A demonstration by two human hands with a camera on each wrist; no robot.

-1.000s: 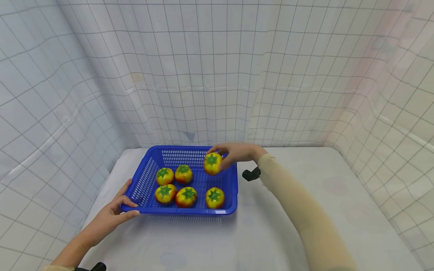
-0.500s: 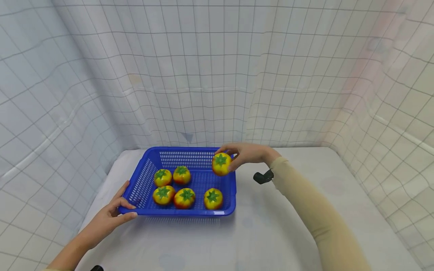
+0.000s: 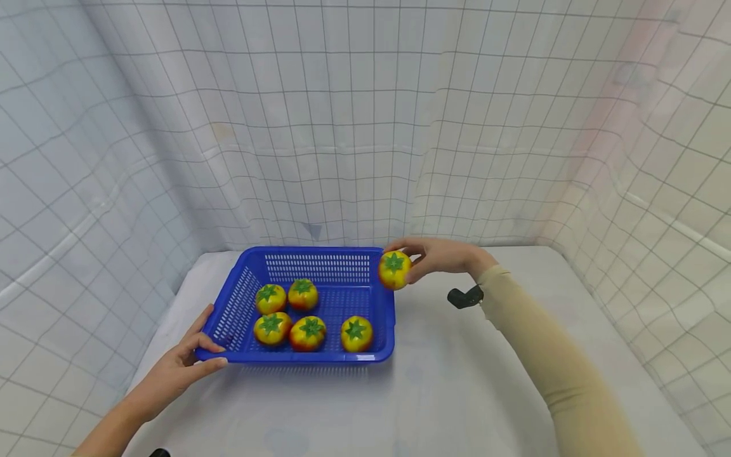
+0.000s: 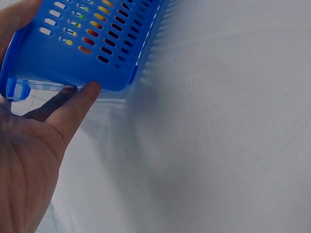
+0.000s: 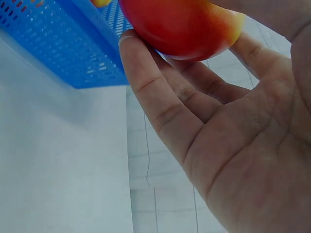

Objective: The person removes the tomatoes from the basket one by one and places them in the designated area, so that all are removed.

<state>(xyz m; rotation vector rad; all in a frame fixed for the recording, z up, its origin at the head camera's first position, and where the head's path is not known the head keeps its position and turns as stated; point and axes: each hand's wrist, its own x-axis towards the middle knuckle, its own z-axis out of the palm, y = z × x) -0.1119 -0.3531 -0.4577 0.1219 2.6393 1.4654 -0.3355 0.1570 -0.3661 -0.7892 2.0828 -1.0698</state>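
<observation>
My right hand (image 3: 442, 255) holds a glossy yellow-and-red tomato (image 3: 395, 270) with a green star-shaped top, pinched between thumb and fingers. It hangs over the right rim of a blue plastic basket (image 3: 390, 317). Seen from the right wrist, the red underside of the tomato (image 5: 180, 26) rests against the fingers beside the basket wall (image 5: 92, 53). Several similar tomatoes (image 3: 308, 333) sit inside, most of them grouped at the left; one tomato (image 3: 356, 334) lies apart near the front right corner. My left hand (image 3: 177, 368) grips the basket's front left corner, thumb and fingers around the rim.
The basket stands on a white-covered table (image 3: 457, 381), which extends to its right and in front. White grid-patterned curtains (image 3: 342, 127) enclose the back and both sides. A black camera mount (image 3: 465, 297) sticks out below the right wrist.
My right hand has carried the tomato rightward, from above the basket's interior to over its right rim. The left hand keeps its hold on the basket corner.
</observation>
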